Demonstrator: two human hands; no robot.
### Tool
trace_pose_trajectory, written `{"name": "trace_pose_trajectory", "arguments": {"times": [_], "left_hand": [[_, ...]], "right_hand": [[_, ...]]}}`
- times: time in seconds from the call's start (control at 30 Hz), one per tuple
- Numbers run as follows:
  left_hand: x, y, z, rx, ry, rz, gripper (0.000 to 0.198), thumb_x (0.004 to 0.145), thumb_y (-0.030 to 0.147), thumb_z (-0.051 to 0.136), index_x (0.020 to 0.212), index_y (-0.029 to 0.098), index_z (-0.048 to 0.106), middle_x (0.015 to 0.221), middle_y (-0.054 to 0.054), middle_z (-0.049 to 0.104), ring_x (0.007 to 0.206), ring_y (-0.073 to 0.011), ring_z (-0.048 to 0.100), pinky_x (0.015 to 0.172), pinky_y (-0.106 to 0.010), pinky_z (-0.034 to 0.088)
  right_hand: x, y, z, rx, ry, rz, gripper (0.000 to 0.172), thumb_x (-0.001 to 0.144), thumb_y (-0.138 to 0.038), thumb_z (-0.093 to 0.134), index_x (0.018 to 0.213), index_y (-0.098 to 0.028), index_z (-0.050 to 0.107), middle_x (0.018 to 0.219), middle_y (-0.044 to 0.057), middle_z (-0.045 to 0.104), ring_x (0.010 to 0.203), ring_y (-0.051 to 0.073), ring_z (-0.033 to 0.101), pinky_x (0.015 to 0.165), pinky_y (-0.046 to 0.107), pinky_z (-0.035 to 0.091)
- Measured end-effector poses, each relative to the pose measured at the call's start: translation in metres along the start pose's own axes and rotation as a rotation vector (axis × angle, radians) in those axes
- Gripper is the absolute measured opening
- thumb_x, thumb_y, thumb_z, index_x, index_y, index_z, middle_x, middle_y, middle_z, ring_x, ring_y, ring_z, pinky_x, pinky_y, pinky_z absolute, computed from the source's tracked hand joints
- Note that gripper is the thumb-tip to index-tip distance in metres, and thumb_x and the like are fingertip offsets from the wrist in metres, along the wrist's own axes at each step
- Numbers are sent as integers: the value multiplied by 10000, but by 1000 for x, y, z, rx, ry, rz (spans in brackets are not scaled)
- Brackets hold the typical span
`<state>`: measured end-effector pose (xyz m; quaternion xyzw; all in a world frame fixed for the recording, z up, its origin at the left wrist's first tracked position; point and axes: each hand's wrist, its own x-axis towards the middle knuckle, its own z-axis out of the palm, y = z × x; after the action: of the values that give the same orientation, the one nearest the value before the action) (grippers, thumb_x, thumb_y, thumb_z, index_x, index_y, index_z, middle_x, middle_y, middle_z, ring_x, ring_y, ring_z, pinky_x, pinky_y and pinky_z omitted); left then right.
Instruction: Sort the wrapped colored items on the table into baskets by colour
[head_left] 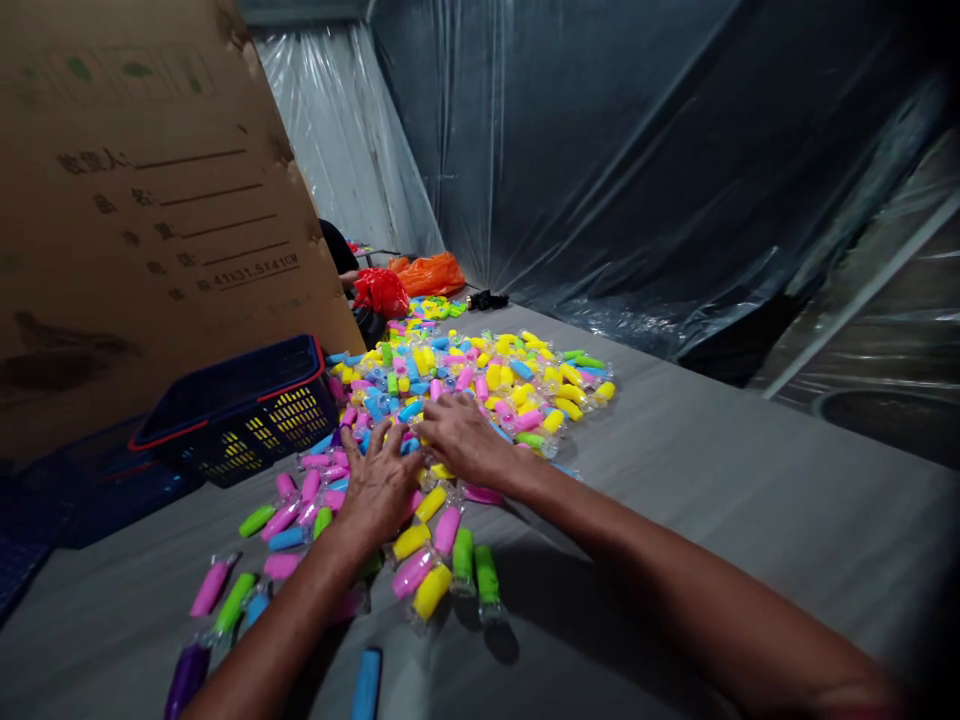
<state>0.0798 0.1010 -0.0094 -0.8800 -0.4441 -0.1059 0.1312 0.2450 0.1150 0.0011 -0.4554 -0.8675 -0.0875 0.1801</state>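
A big heap of small coloured plastic pieces [480, 385], pink, yellow, blue and green with clear ends, covers the grey table [712, 480]. My left hand [379, 485] lies flat on the near edge of the heap, fingers spread. My right hand [465, 435] rests palm down beside it on the pieces, fingers stretched toward the left. Neither hand grips anything that I can see. More loose pieces [442, 565] lie scattered toward me.
A dark blue plastic basket [240, 410] with a red rim stands left of the heap. A large cardboard sheet [150, 200] leans behind it. Red and orange bags [409, 282] lie at the far end, beside another person's dark sleeve [337, 250]. Plastic sheeting hangs on the right.
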Motion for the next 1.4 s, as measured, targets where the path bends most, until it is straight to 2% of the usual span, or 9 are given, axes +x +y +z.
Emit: {"name": "trace_pose_trajectory", "arguments": {"times": [0.2, 0.3, 0.4, 0.6, 0.7, 0.9, 1.1, 1.23, 1.4], "left_hand": [[-9, -4, -24, -745, 282, -279, 144, 785, 312, 545, 826, 174, 553, 1013, -81, 597, 1025, -253, 521, 928, -508, 380], [-13, -5, -39, -1357, 219, -585, 251, 671, 348, 614, 759, 183, 447, 714, 1, 583, 716, -184, 598, 703, -366, 502], [-15, -2, -45, -1630, 68, -730, 315, 594, 284, 622, 818, 193, 420, 642, 42, 567, 579, -148, 583, 554, -278, 490], [-14, 9, -30, -1619, -348, -631, 221, 599, 217, 506, 812, 168, 470, 550, 39, 517, 420, -71, 433, 423, -174, 315], [-10, 12, -24, -1372, -359, -477, 143, 660, 222, 477, 794, 172, 471, 593, 41, 482, 470, -78, 416, 446, -186, 300], [1, 23, -19, -328, -354, -211, 196, 767, 218, 477, 940, 181, 561, 939, -76, 620, 881, -224, 577, 703, -311, 421], [11, 41, -17, -83, -486, -170, 183, 732, 132, 460, 834, 137, 612, 928, -129, 624, 872, -290, 604, 693, -363, 446], [5, 36, -17, -245, -342, -188, 164, 749, 170, 456, 832, 149, 596, 943, -105, 590, 872, -266, 579, 717, -362, 434], [-12, 17, -24, -1092, -208, -399, 237, 774, 373, 508, 849, 153, 548, 796, -52, 575, 723, -170, 540, 641, -275, 418]], "right_hand": [[-9, 14, -38, 176, -116, 47, 112, 868, -182, 528, 950, -135, 588, 949, 62, 594, 831, 170, 547, 658, 241, 360], [-10, 5, -36, 94, -242, 67, 126, 829, -169, 538, 935, -155, 605, 843, 64, 639, 780, 206, 593, 591, 245, 351], [-12, -6, -21, -13, -278, 50, 182, 794, -116, 521, 947, -143, 617, 825, 101, 658, 792, 236, 616, 593, 259, 371], [-14, -7, 1, -39, -245, 61, 254, 783, -68, 457, 979, -128, 607, 835, 119, 662, 851, 257, 622, 617, 279, 405], [-12, -4, -1, -8, -274, 78, 281, 733, -78, 514, 993, -132, 605, 832, 106, 666, 818, 251, 627, 584, 262, 392], [-7, 18, -16, 300, -208, 109, 239, 792, -238, 612, 1015, -149, 611, 981, 88, 643, 879, 213, 587, 653, 242, 381], [-9, 53, -48, 526, 1, 152, 106, 831, -219, 537, 794, -123, 561, 734, 0, 533, 672, 118, 466, 581, 215, 302], [-17, 69, -67, 574, 58, 217, 170, 807, -278, 541, 717, -149, 477, 649, -54, 405, 592, 90, 360, 528, 210, 244], [-24, 69, -77, 425, -77, 230, 155, 700, -180, 606, 836, -131, 551, 766, -13, 522, 669, 110, 449, 565, 197, 313]]}}
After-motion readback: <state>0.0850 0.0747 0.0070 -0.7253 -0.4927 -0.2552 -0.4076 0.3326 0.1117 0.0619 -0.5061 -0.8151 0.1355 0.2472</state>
